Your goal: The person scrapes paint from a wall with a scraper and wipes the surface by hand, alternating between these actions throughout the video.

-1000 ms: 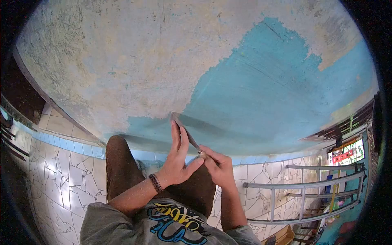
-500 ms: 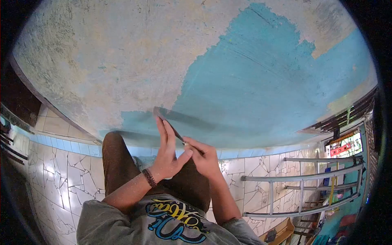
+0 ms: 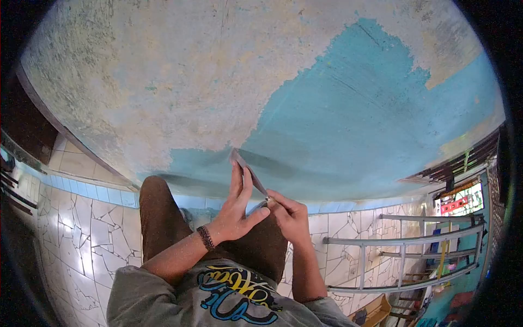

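My right hand [image 3: 290, 218] is closed around the handle end of a flat metal scraper [image 3: 251, 175]. The blade slants up and left, and its tip touches the wall where the blue paint [image 3: 338, 120] meets a bare, pale patch [image 3: 180, 82]. My left hand [image 3: 237, 210] lies along the blade with its fingers stretched out, the fingertips against the metal close to the tip. Its thumb points toward my right hand. Most of the handle is hidden by my right fingers.
A metal ladder [image 3: 403, 240] stands to the right on the cracked-pattern tile floor [image 3: 92, 234]. Behind it are a wooden piece of furniture [image 3: 376, 312] and a bright window [image 3: 463, 203]. A dark frame edge [image 3: 71, 136] borders the wall at left. My bent knee [image 3: 155, 191] is close to the wall.
Both hands and the scraper have shifted right in view, and slightly right along the wall. More of the blade's flat face shows now. The whole view has also shifted a little.
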Demonstrator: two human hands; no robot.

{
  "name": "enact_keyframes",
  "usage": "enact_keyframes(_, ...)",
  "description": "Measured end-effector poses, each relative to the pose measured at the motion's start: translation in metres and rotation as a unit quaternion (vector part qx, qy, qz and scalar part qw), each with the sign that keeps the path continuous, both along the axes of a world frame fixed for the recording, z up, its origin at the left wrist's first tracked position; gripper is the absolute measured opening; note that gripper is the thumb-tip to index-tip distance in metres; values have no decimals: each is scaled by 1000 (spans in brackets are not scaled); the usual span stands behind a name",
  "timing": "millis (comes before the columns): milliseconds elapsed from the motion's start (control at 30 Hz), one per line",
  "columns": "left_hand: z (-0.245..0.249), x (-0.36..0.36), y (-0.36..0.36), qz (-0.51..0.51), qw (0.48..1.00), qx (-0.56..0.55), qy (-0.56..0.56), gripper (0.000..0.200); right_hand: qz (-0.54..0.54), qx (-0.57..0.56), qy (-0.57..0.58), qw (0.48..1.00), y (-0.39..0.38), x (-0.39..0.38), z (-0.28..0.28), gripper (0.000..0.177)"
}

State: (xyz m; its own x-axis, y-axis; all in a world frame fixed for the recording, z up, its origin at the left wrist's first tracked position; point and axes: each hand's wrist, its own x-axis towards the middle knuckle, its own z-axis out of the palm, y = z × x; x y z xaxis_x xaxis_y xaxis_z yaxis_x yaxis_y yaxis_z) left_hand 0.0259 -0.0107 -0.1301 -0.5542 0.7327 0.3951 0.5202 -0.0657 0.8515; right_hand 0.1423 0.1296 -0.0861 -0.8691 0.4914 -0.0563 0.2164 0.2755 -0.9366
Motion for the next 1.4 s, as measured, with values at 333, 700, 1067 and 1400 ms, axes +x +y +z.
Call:
enact_keyframes(333, 1, 17, 11, 12, 1000, -8, 4, 99, -2, 25, 1, 1000, 1, 11, 0, 31)
enact_keyframes(700, 4, 17, 9, 4, 999, -9, -41, 101, 3, 49, -12, 999, 5, -4, 14, 29)
enact_keyframes(1067, -1, 19, 13, -1, 999, -1, -38, 103, 10, 59, -2, 998, 7, 3, 4, 31)
enact_keyframes(1400, 2, 23, 10, -11, 1000, -20, -21, 102, 6, 42, -21, 999, 13, 2, 5, 31)
